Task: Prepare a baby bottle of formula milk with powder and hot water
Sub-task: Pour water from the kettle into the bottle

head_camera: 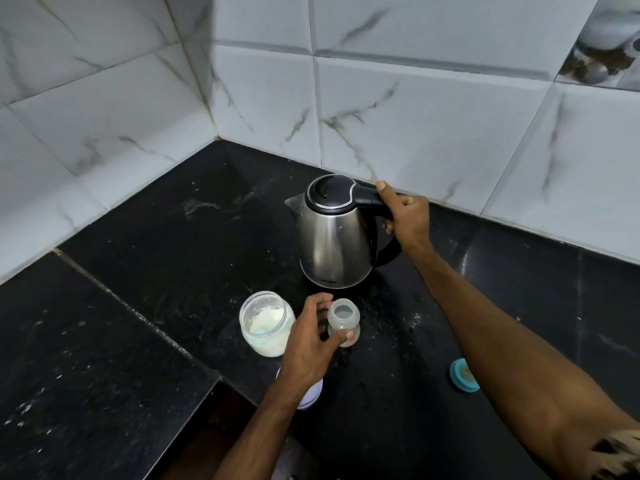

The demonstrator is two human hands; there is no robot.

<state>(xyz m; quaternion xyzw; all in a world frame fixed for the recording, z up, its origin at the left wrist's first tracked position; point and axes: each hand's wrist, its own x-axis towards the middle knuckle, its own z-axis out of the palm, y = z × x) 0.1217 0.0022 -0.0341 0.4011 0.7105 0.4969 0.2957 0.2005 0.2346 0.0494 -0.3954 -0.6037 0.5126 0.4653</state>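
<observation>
Head view gives me the baby bottle upright on the black counter, long axis vertical, open mouth up. My left hand curls round it, thumb on its lower wall. Just left stands the open powder jar. Behind, my right hand grips the handle of the steel kettle, whose spout points left. A teal bottle cap lies well to the right.

Bare forearms; patterned brown-and-cream sleeve on right.
</observation>
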